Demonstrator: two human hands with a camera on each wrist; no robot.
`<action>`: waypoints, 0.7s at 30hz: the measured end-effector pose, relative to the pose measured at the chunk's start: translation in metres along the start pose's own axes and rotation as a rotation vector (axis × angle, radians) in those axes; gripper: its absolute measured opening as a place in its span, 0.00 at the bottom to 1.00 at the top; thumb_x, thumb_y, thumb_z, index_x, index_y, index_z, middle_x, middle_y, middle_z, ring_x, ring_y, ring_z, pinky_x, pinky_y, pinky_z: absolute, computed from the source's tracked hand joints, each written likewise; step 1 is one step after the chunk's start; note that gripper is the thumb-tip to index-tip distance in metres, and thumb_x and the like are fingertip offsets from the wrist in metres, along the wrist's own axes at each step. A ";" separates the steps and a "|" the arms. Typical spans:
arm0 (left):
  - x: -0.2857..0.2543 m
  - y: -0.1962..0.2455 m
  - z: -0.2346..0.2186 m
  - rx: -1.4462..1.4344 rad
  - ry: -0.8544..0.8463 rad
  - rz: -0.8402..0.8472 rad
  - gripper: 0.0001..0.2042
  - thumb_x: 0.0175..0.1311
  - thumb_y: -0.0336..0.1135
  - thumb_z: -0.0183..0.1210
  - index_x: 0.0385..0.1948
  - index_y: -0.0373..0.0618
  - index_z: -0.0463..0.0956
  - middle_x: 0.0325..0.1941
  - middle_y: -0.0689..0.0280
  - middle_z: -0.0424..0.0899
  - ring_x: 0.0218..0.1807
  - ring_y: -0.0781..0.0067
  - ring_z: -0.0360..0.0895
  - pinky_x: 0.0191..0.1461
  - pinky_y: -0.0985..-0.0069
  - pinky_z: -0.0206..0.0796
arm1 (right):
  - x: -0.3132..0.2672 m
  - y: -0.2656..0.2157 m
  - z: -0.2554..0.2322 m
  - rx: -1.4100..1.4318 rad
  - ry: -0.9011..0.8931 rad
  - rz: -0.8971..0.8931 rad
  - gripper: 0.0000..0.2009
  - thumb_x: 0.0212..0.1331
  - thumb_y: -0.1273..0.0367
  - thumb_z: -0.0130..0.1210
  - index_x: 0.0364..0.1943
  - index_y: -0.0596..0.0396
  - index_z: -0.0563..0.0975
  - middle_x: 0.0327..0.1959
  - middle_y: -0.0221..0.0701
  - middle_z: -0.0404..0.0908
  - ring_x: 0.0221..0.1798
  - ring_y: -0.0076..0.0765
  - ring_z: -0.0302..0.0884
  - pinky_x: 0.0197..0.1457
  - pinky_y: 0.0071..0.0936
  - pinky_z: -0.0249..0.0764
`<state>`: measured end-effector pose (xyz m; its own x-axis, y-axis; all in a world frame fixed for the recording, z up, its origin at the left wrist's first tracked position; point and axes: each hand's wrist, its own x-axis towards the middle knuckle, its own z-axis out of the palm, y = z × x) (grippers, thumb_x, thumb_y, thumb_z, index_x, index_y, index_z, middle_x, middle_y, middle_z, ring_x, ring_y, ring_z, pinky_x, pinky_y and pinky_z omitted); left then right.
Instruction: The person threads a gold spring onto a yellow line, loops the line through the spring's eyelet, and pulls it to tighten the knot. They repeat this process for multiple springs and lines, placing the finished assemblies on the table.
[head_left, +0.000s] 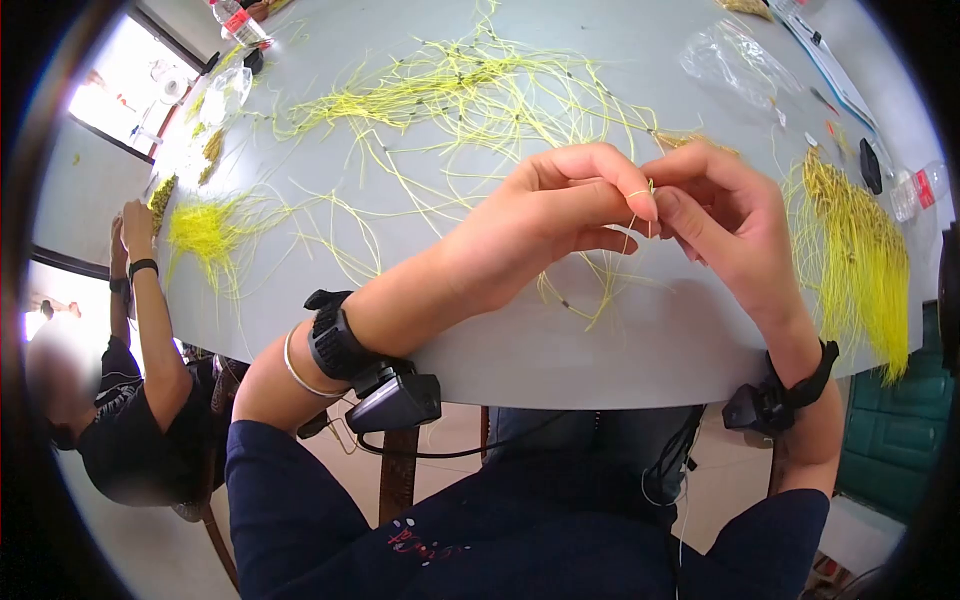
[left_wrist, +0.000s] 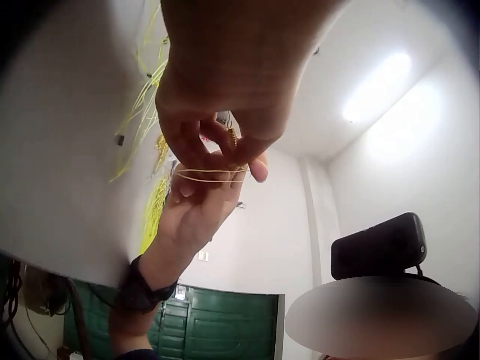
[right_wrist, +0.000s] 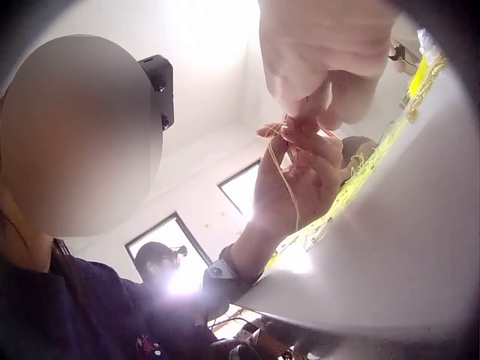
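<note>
Over the near side of the table, my left hand [head_left: 540, 215] and right hand [head_left: 740, 220] meet at the fingertips. A thin yellow cord [head_left: 640, 193] passes round my left index finger, and both hands pinch it. Loops of this cord [left_wrist: 214, 181] spread below the fingers in the left wrist view. A small golden, beaded-looking piece [left_wrist: 233, 136] shows between the left fingers there. From the right wrist, the cord [right_wrist: 283, 174] hangs in a long slack loop in front of the left palm. The fingers partly hide where the cord is pinched.
Tangled yellow cords [head_left: 470, 90] spread across the table [head_left: 600, 365]. A cord bundle with golden ends [head_left: 860, 250] lies at the right, another yellow bundle [head_left: 210, 230] at the left. Clear plastic bags [head_left: 735, 65] and bottles [head_left: 238, 22] stand farther off. Another person [head_left: 140, 400] sits at the left.
</note>
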<state>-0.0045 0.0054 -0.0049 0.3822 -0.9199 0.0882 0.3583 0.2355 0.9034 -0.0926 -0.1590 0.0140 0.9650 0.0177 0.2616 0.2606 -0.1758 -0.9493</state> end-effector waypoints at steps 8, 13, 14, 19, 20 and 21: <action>0.000 0.002 0.004 -0.030 0.021 -0.043 0.03 0.64 0.34 0.48 0.32 0.51 0.71 0.36 0.71 0.73 0.39 0.81 0.68 0.44 0.80 0.61 | 0.002 0.003 -0.003 0.176 -0.030 0.046 0.05 0.57 0.72 0.52 0.34 0.60 0.74 0.27 0.26 0.75 0.25 0.14 0.68 0.25 0.12 0.62; -0.001 0.004 0.009 -0.114 0.026 0.016 0.05 0.63 0.33 0.49 0.39 0.52 0.69 0.37 0.73 0.72 0.40 0.82 0.68 0.46 0.78 0.61 | 0.002 0.011 -0.001 0.532 -0.068 0.133 0.06 0.57 0.68 0.50 0.33 0.54 0.72 0.21 0.22 0.68 0.19 0.12 0.57 0.19 0.12 0.51; -0.001 0.003 0.006 -0.115 0.026 0.015 0.05 0.63 0.33 0.49 0.39 0.52 0.69 0.37 0.73 0.72 0.40 0.82 0.68 0.46 0.78 0.61 | 0.002 0.013 -0.002 0.662 -0.086 0.120 0.06 0.58 0.66 0.48 0.34 0.53 0.71 0.20 0.21 0.65 0.19 0.13 0.56 0.19 0.12 0.51; 0.003 0.002 0.000 0.090 0.241 -0.006 0.11 0.61 0.34 0.53 0.45 0.49 0.70 0.37 0.73 0.74 0.40 0.84 0.69 0.46 0.82 0.62 | 0.007 0.005 -0.026 0.870 -0.224 -0.077 0.08 0.62 0.64 0.40 0.38 0.51 0.68 0.25 0.22 0.63 0.26 0.18 0.59 0.19 0.12 0.56; 0.003 0.003 0.001 0.089 0.242 -0.007 0.11 0.61 0.34 0.53 0.45 0.49 0.70 0.37 0.73 0.74 0.40 0.84 0.69 0.46 0.82 0.62 | 0.006 0.002 -0.027 0.870 -0.224 -0.076 0.08 0.62 0.64 0.40 0.38 0.51 0.68 0.25 0.22 0.63 0.26 0.18 0.59 0.19 0.12 0.56; 0.004 0.004 0.003 0.230 0.220 0.002 0.11 0.60 0.33 0.55 0.44 0.46 0.71 0.36 0.73 0.74 0.38 0.87 0.70 0.43 0.84 0.62 | 0.005 -0.002 -0.026 0.885 -0.140 -0.111 0.07 0.64 0.66 0.39 0.37 0.52 0.67 0.25 0.24 0.63 0.27 0.21 0.60 0.21 0.14 0.58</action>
<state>-0.0044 0.0020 0.0003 0.5665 -0.8238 0.0203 0.1651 0.1376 0.9766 -0.0891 -0.1842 0.0214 0.9126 0.1195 0.3909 0.2234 0.6551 -0.7217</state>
